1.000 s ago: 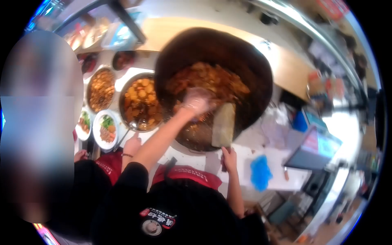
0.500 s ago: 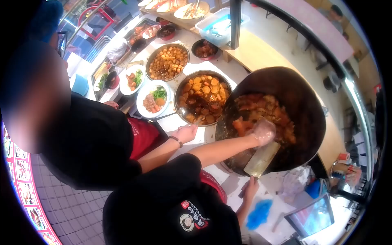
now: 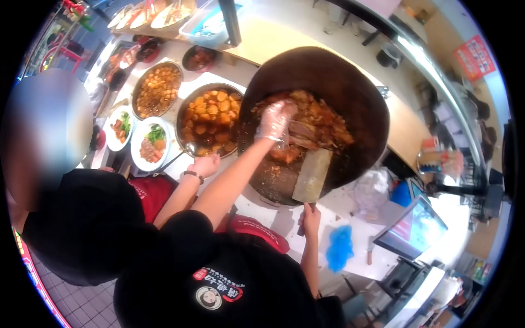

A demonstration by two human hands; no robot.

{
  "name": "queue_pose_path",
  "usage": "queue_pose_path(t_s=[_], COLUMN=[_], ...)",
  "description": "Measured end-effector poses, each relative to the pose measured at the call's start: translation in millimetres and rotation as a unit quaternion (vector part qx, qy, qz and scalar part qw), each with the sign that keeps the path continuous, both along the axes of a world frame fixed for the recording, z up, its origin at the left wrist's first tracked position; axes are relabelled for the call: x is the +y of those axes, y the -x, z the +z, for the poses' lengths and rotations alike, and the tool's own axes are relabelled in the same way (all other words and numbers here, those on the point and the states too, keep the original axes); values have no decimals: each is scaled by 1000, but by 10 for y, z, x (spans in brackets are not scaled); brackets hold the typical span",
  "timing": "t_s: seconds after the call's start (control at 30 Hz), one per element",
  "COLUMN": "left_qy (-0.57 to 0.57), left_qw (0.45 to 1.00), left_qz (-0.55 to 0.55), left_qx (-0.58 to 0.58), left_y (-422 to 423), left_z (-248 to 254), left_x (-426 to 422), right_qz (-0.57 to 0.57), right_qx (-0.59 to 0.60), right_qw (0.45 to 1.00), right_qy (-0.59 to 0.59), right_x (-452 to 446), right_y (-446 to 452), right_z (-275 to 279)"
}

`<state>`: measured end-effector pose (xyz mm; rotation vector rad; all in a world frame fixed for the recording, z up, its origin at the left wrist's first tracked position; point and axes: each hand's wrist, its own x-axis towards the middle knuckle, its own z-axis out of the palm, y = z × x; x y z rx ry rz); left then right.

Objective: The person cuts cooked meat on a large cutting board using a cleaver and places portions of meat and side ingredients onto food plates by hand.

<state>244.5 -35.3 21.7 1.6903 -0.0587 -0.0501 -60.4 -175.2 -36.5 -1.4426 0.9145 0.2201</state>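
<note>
My left hand point(image 3: 276, 119), in a clear plastic glove, reaches into a large dark round pot point(image 3: 322, 68). Its fingers curl onto brown braised meat point(image 3: 328, 123) heaped inside; the fingertips are partly hidden. A wide cleaver point(image 3: 313, 175) lies with its blade over the pot's near side, its edge close to the meat. Below the rim, my right hand point(image 3: 311, 217) is closed around the cleaver's handle. A gap separates the blade from my left hand.
A co-worker in black stands at left; their braceleted hand point(image 3: 205, 164) is beside my left forearm. Pans of stewed chunks point(image 3: 158, 90) and round slices point(image 3: 210, 117), plus filled plates point(image 3: 150, 143), line the counter. Right of me are a blue plastic bag point(image 3: 340, 249) and a screen point(image 3: 411, 227).
The view has turned, shifting the scene left. My left hand has moved away from the cleaver blade towards the pot's left side. My right hand still holds the cleaver.
</note>
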Motion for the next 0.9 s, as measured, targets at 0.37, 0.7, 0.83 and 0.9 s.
queue_pose_path(t_s=[0.37,0.7,0.83,0.9], left_qy=[198,395,489,560], left_qw=[976,905,836,787], left_qz=[80,91,136,111], left_qx=[40,129,208,234], left_y=[-285,-358,-423,-428], left_z=[159,285,112,-50], left_x=[203,274,379,473], right_qz=[-18,-9,-16,-25], right_qx=[2,6,1,0], right_qw=[1000,1000,1000,1000], right_qy=[-24,-11,-13,-18], right_x=[-40,-36,-36,-46], right_y=[51,30,58,76], right_z=[-112,-46,-63,-76])
